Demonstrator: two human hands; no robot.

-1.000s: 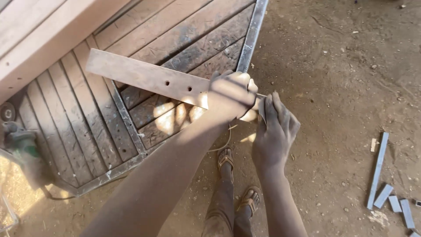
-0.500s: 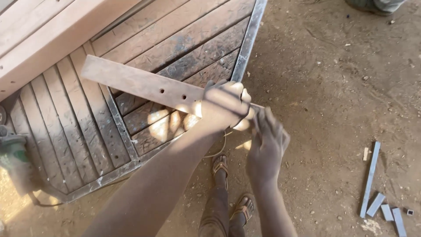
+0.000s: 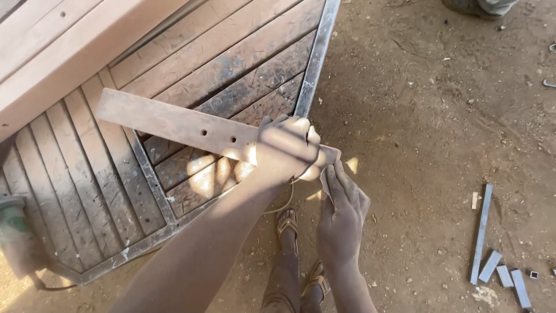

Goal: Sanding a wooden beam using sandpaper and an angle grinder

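Gripping a long flat metal strip (image 3: 174, 124) near its right end with the left hand (image 3: 286, 149), fingers wrapped tight around it, holding it in the air and slanting from far left down to near right. Showing three small holes along the strip just left of that fist.

Resting the right hand (image 3: 343, 200) just under the strip's right tip, fingers stretched out and close together, not curled round anything, fingertips touching or nearly touching the end; impossible to tell whether pressing or only steadying. Judging from this, steadying and checking the strip's end rather than fixing it anywhere, with the strip held clear of the surface below. Calling, as a judgement, for a firm left-hand grip so the long free end does not swing.

Hanging below the hands, a thin pale cord (image 3: 285, 203), and beneath that two sandalled feet (image 3: 288, 221) on the dirt floor (image 3: 434, 127).

Lying under and left of the strip, a slatted wooden panel (image 3: 231, 64) in a grey metal frame (image 3: 315, 58). Lying along the far left, a pale wooden beam (image 3: 69, 52). Sitting at the near left edge, a blurred green tool (image 3: 14, 232). Lying well apart at the near right, short square tube offcuts (image 3: 482, 237).
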